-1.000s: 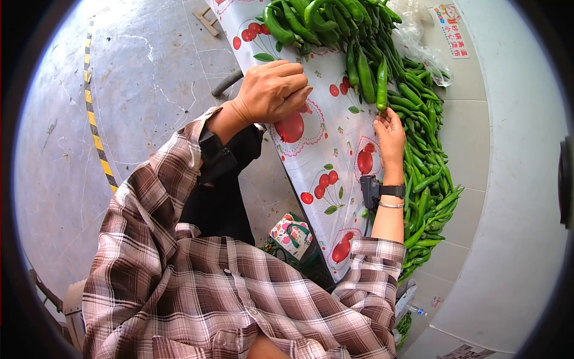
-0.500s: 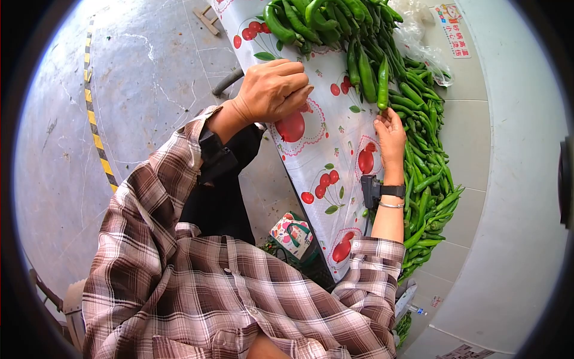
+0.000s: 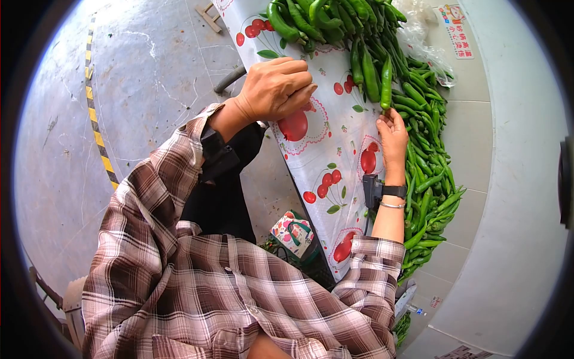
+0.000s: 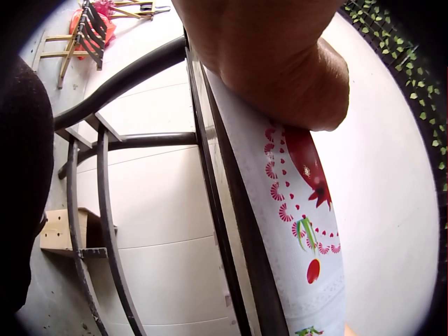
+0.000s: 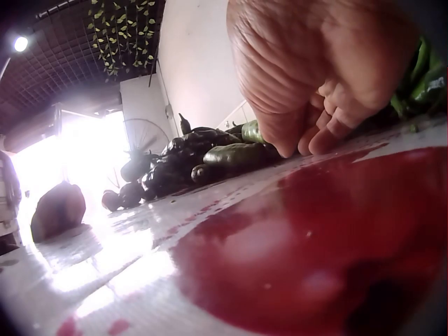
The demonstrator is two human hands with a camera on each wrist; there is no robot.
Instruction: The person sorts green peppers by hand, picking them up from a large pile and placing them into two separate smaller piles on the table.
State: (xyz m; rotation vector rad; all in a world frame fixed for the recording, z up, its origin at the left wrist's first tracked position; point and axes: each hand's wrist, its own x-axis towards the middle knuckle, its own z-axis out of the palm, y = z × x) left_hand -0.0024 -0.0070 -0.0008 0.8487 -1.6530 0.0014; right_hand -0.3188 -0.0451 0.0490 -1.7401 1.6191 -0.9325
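Note:
My right hand pinches the near end of a long green pepper between thumb and fingertips. That pepper lies beside other large green peppers in a row on the tablecloth. In the right wrist view the same hand comes down low over the cloth, with dark green peppers beyond it. At the table's left edge, my left hand is curled into a loose fist, and no object shows in it. The left wrist view shows only part of this hand; its fingertips are hidden.
A long heap of smaller green peppers runs along the wall side, past my right forearm. Bigger peppers are piled at the far end, near a clear plastic bag. A patterned bag stands below the table edge. A dark chair is beside the table.
The head view has shifted very slightly. Both hands stay in the same places, the right one still at the pepper's end.

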